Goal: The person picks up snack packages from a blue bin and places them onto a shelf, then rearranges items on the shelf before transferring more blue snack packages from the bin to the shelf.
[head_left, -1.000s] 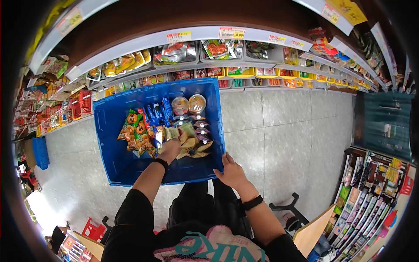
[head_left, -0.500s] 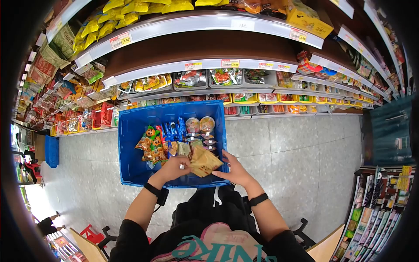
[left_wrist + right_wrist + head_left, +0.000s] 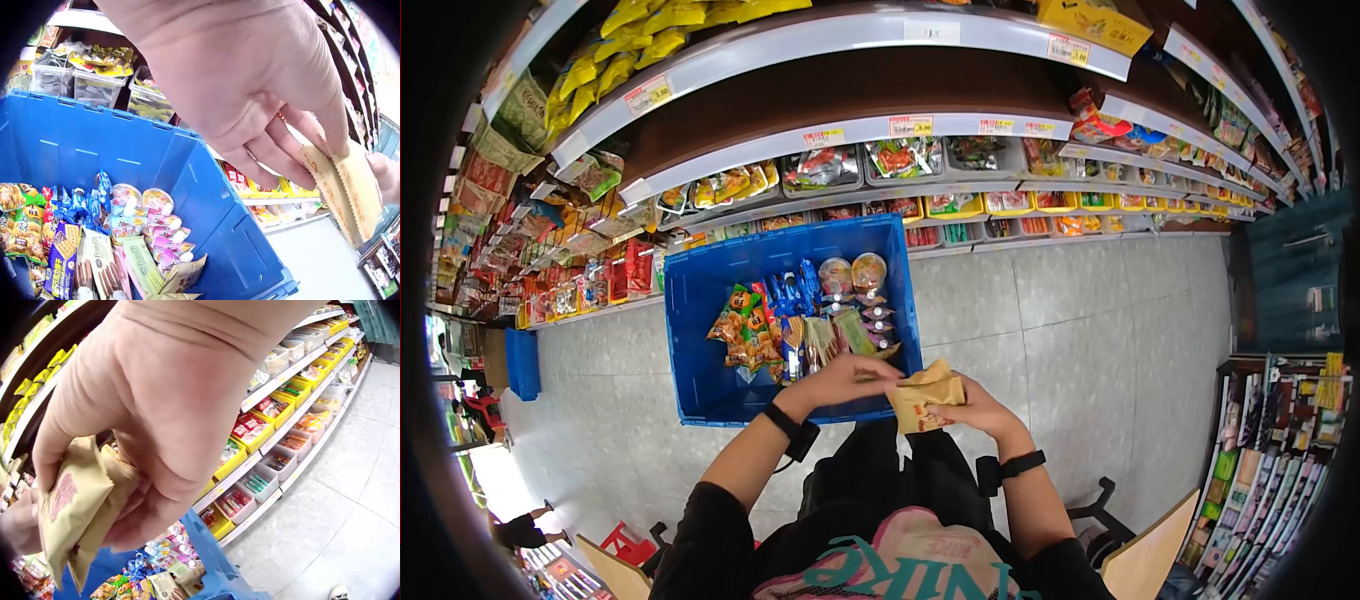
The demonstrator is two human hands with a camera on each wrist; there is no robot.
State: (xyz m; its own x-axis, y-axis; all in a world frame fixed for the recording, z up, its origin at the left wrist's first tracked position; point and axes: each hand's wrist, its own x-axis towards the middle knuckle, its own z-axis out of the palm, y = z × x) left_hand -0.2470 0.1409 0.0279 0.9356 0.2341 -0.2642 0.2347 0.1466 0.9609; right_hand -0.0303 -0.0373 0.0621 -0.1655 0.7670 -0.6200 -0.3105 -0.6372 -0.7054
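Two tan snack packets (image 3: pixel 925 395), with jagged ends, are held above the near right corner of a blue crate (image 3: pixel 700 395). My right hand (image 3: pixel 985 410) grips them from the right, its thumb across the front. At their left edge my left hand (image 3: pixel 850 380) pinches them between thumb and fingers, as the left wrist view shows. Inside the crate lie orange and green snack bags (image 3: pixel 745 330), blue-wrapped snacks (image 3: pixel 795 290), two round clear-lidded cups (image 3: pixel 868 272), capped pouches (image 3: pixel 169 244), Franzzi boxes (image 3: pixel 100 262) and more tan packets (image 3: pixel 184 275).
Store shelves (image 3: pixel 840 130) with price tags and bins of packaged snacks curve along the far side. Grey tiled floor (image 3: pixel 1080 320) spreads to the right of the crate. A dark green curtain (image 3: pixel 1290 280) hangs at far right, above a rack of goods (image 3: pixel 1270 460).
The left hand came up from inside the crate with tan packets. The right hand left the crate's rim and took hold of them, and both hands moved right, towards the body.
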